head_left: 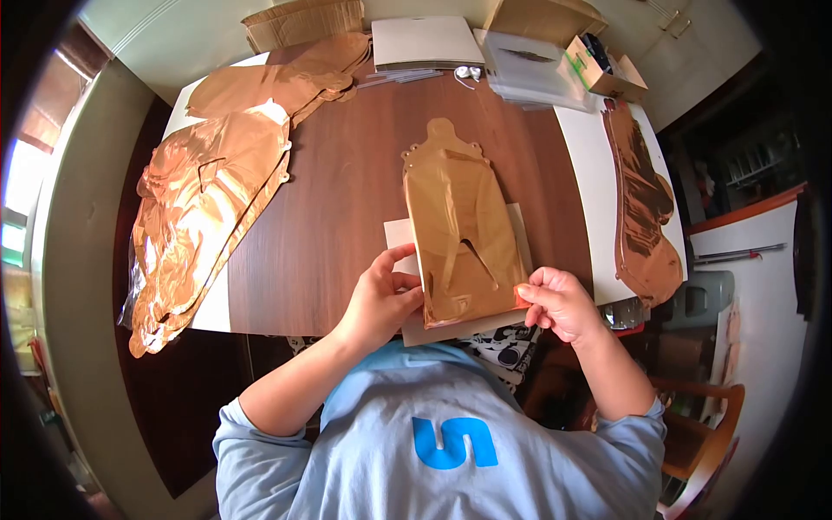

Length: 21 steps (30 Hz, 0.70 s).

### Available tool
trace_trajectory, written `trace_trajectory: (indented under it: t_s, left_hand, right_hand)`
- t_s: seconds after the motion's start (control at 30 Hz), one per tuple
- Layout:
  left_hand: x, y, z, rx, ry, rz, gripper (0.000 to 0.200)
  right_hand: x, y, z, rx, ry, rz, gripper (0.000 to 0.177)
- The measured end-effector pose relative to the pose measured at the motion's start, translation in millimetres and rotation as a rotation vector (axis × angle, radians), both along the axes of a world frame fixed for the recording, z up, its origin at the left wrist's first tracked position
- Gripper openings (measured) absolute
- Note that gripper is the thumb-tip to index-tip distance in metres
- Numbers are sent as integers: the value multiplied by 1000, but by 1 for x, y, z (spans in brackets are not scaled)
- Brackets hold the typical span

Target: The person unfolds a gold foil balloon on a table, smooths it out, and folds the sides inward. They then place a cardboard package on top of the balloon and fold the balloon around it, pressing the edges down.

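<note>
A flat, folded gold foil balloon point(449, 204) lies in front of me, its narrow tabbed end pointing away. Under it is a pale card sheet point(399, 234), showing along both sides and at the near edge. My left hand point(377, 299) is at the balloon's lower left edge, thumb and fingers bent around that edge; some fingertips are hidden. At the near right corner, my right hand point(562, 305) pinches the foil between thumb and fingers, where a small orange-red patch shows.
Shiny foil balloons point(204, 208) cover the table's left side, with more foil point(282, 78) behind. Another foil piece point(641, 208) lies at right. Along the back are a white box point(425, 42), thin sticks point(399, 78), clear plastic sleeves point(533, 74) and a small open box point(620, 82).
</note>
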<state>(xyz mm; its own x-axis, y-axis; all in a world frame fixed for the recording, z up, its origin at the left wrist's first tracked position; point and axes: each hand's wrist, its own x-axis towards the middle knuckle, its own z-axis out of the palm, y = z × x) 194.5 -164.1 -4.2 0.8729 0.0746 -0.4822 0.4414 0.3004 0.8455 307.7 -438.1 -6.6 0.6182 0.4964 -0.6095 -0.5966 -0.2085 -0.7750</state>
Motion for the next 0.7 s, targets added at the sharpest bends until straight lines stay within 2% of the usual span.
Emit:
trace_trajectory:
  t_s: [0.1,0.2,0.23,0.33,0.43,0.6,0.7]
  left_hand:
    - [-1,-2,-5,89,-30,8,64]
    - [-2,-3,-7,278,-31,-30,68]
    - [-1,-4,-7,242,-33,-14,68]
    - [0,-7,-3,202,-31,12,70]
    - [-1,-10,-4,301,-35,-7,71]
    - [-3,-16,8,471,-30,-37,73]
    - [0,-22,15,480,-35,-25,74]
  right_hand:
    - [0,2,2,-56,-119,55,19]
    - [0,3,6,-168,-268,137,19]
    - [0,4,8,-216,-319,167,20]
    - [-5,7,7,-372,-699,214,19]
    - [-10,10,12,-488,-883,273,16]
    - [-15,11,16,-490,-1003,236,13]
    - [-13,9,15,-512,-1040,226,13]
